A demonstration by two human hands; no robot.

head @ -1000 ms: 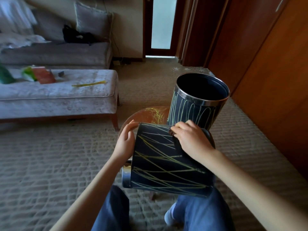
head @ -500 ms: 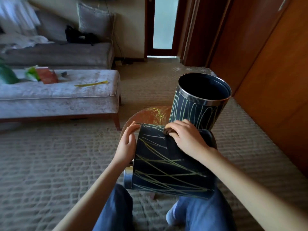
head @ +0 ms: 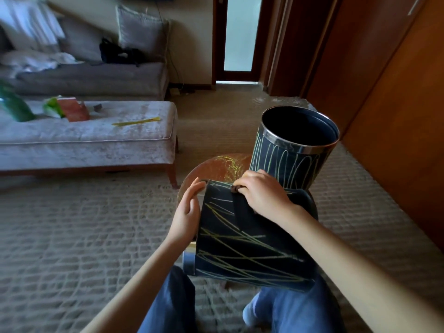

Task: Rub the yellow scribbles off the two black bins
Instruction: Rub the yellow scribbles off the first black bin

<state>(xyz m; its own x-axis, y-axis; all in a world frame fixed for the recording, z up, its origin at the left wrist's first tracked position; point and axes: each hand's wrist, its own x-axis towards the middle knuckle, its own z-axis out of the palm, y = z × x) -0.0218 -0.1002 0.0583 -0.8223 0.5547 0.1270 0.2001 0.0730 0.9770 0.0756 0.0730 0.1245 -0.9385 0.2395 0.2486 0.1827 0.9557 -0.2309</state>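
A black bin [head: 242,239] with yellow scribbles lies on its side across my lap and a small round wooden table [head: 216,167]. My left hand [head: 187,212] rests flat against its left side, fingers straight. My right hand [head: 259,193] presses a small dark brown rubbing piece [head: 235,188] onto the far end of the bin's wall, fingers curled over it. A strip under that hand looks free of yellow lines. The second black bin [head: 295,150] stands upright on the table just behind, its side covered in yellow loops.
The table top carries yellow scribbles too. A grey upholstered bench [head: 86,140] with a yellow stick [head: 137,121] and packets stands left, a sofa [head: 91,75] behind it. Wooden wardrobe doors [head: 396,116] run along the right. Woven carpet covers the floor.
My right hand has slid with the rubbing piece toward the far end of the lying bin. My left hand has shifted slightly along the bin's left side.
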